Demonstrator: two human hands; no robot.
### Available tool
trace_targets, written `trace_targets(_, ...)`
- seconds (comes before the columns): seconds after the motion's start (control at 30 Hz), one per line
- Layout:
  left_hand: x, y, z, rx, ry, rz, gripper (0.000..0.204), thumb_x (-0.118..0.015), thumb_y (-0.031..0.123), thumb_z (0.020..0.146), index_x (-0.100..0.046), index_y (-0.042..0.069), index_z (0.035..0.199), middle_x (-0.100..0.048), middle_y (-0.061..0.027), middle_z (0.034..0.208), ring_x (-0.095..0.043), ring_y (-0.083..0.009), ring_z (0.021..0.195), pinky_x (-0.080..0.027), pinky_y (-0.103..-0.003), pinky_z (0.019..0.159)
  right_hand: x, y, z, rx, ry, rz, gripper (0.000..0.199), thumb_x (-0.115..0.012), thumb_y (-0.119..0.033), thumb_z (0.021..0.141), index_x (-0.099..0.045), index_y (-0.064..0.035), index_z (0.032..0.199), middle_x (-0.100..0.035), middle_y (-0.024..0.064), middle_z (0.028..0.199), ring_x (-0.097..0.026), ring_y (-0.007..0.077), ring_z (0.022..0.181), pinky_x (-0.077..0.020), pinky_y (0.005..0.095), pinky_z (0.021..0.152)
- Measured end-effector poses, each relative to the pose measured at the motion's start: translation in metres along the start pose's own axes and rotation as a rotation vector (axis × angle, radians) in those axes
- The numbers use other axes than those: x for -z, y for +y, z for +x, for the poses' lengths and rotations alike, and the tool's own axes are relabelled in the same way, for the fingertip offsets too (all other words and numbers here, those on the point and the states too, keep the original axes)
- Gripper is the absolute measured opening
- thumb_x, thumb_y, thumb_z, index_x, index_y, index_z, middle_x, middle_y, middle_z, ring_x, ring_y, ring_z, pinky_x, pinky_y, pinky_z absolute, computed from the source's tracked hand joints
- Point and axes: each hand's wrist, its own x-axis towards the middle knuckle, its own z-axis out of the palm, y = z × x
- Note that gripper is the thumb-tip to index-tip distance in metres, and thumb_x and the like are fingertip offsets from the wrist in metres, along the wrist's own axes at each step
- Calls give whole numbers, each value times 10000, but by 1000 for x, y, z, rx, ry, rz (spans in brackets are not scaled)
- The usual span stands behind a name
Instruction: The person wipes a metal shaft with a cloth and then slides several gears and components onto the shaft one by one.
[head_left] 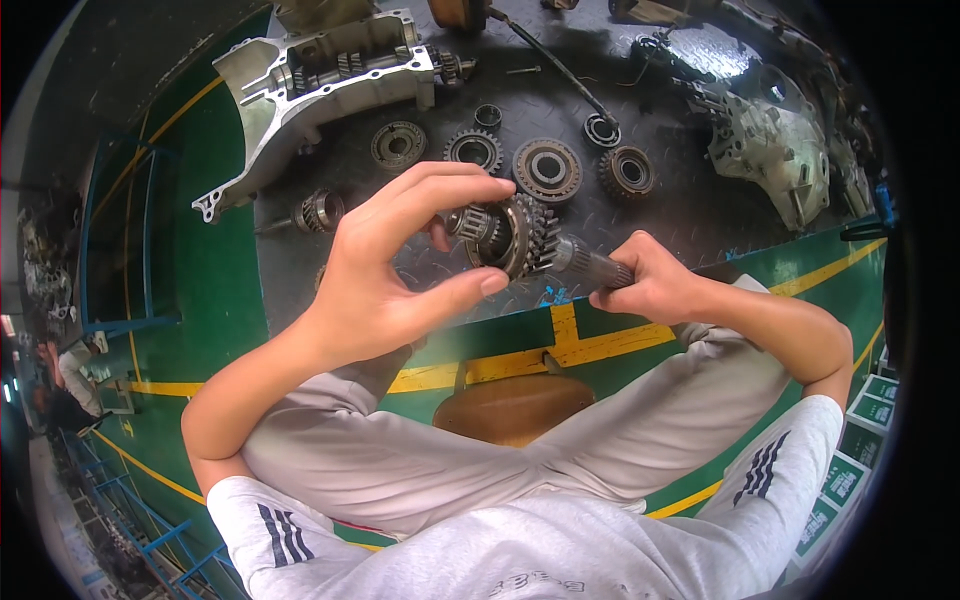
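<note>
My right hand (655,280) is closed round the splined end of a gear shaft (582,260), held up off the table and lying nearly level. A toothed gear (541,236) sits on the shaft's middle. My left hand (375,275) pinches a metal ring (517,238) beside that gear, thumb below and fingertips above. Whether the ring is seated against the gear cannot be made out. Past the ring, the shaft's left end carries a caged needle bearing (470,222), which lies between my left thumb and fingers.
Behind my hands, the dark table (440,275) carries a flat gear (547,170), a toothed ring (473,150), a rusty gear (627,172) and a small bearing (602,129). An open gearbox housing (340,85) stands back left, another casing (770,150) at right. A brown stool (515,408) is between my legs.
</note>
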Motion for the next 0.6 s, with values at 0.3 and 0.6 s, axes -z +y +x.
trace_targets(0.3,-3,-6,9,-59,-10,-141,601,-788,232,842,-636,-58,1346,-547,-165,1318,-541,-247,1242,-407,-342,1077,0,-7,-1,31,11,-17,258,-748,-141,807,-625,70,724,-418,12,574,-400,70,577,-348,310,522)
trace_targets(0.6,9,4,16,-57,-74,-64,651,-830,248,787,-654,-70,1328,-545,-158,1306,-555,-237,1212,-422,-338,1059,4,-19,-7,13,11,-52,269,-742,-135,818,-604,66,706,-413,6,571,-385,70,574,-341,311,519)
